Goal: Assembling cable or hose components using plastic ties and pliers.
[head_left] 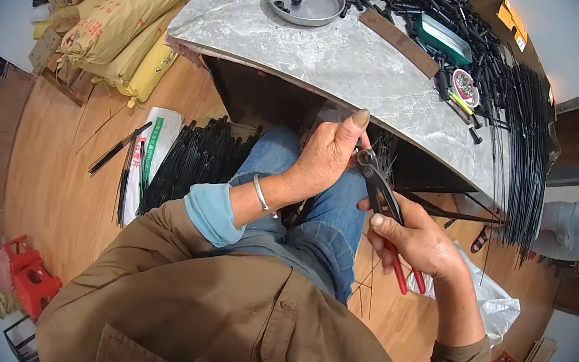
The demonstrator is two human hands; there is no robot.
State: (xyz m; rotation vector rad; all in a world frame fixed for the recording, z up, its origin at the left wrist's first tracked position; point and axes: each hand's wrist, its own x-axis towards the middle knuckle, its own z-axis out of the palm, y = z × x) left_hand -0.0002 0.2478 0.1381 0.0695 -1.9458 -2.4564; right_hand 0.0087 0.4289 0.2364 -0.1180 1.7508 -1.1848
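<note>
My right hand [416,237] is wrapped around a pair of pincers [383,193] with dark arms and red handle ends. The jaws point up and to the left, close against the fingers of my left hand [330,150]. That hand is closed with its thumb on top, just below the table's front edge. A small dark bit shows beside its fingertips, but what it pinches is mostly hidden. Both hands are above my knees. Behind them stands the grey marbled table [301,55].
On the table lie a round metal dish [322,10] with a few black parts, a heap of black bolt-like pieces [436,1], a brown strip [400,42], a green tray [443,39] and long black rods [525,156]. More rods [195,159] lean left of my knees. Yellow sacks [122,21] are stacked left.
</note>
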